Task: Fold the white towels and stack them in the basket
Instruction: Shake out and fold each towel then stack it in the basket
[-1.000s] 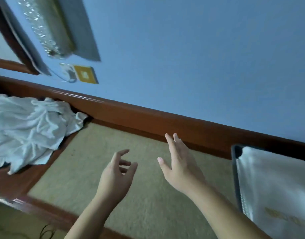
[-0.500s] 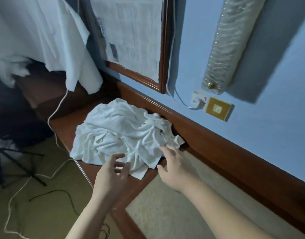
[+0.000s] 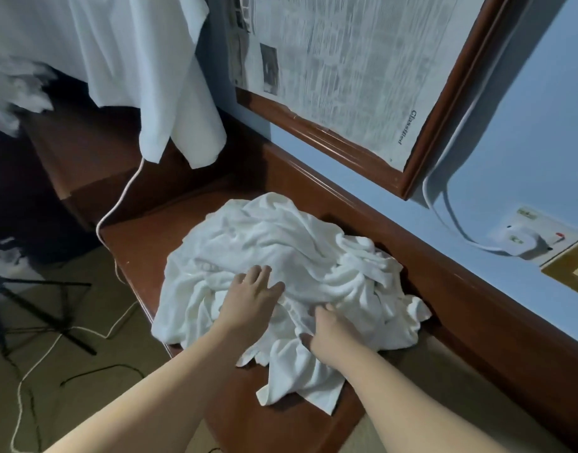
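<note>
1. A white cord [image 3: 117,204] trails off the ledge [image 3: 143,243] left of the towels [image 3: 281,256].
2. Our left hand [image 3: 248,302] rests flat on the towels, fingers spread.
3. The towels lie crumpled on the ledge.
4. Our right hand [image 3: 330,331] digs into the towels' near folds, fingers buried, grip unclear.
5. A socket [image 3: 526,237] sits on the wall right of the towels.

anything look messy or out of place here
The white towels lie in one crumpled heap on the wooden ledge, one corner drooping toward its front edge. The left hand and right hand are on the heap. Cords straggle across the floor.
</note>
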`<act>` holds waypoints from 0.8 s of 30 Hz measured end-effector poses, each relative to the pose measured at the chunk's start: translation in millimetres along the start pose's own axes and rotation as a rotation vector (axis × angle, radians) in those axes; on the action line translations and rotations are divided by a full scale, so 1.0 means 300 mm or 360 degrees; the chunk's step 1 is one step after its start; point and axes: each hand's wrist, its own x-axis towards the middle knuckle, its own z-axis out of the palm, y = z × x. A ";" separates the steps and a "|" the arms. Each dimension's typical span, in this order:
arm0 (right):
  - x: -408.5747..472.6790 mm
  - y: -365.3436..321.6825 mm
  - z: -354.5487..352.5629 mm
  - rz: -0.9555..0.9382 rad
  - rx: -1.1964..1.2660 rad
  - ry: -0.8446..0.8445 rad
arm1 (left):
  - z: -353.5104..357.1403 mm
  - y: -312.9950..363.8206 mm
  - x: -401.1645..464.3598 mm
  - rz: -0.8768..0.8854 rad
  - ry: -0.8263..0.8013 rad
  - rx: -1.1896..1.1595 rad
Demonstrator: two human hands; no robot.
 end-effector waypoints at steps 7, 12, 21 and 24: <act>0.135 -0.042 0.073 0.0167 -0.0162 0.0109 | 0.094 -0.141 0.076 0.0336 0.0214 0.0080; 0.136 -0.052 0.047 0.0151 -0.0267 0.0154 | 0.111 -0.127 0.076 0.0404 0.0273 0.0045; -0.008 -0.074 -0.189 0.0011 0.0199 0.0650 | 0.016 -0.072 0.135 0.0014 0.0159 -0.0168; -0.085 -0.082 -0.349 -0.0070 0.0248 0.0831 | -0.089 -0.058 0.178 -0.0164 0.0261 -0.0440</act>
